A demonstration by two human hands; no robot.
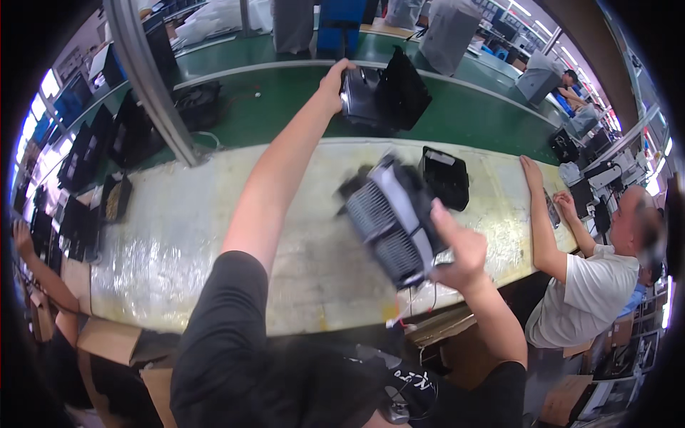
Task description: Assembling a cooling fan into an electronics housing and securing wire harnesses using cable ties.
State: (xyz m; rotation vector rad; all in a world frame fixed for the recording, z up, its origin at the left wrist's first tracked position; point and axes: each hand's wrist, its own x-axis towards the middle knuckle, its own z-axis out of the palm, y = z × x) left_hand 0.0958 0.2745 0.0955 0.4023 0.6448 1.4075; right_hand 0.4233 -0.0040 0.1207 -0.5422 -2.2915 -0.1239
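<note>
My left hand (333, 84) reaches far over the table, its fingers closed on the left edge of a glossy black plastic housing (364, 100). A black flap or panel (405, 91) stands up at the housing's right side. Closer to me, my right hand (462, 248) grips the right side of a black unit with silvery finned blocks (385, 227) and a pale grey band across it. This unit is tilted above the table and smeared by motion. Thin wires with a white connector (391, 323) dangle below it. Behind it sits an open black tray (445, 178).
The worktable (193, 264) is covered with shiny film. A green conveyor (285, 100) runs behind it, and a metal post (153, 85) rises at the left. A small bin (115, 197) of tiny parts stands on the left. A co-worker (592, 278) works at the right, another person's arm (46, 274) at the left.
</note>
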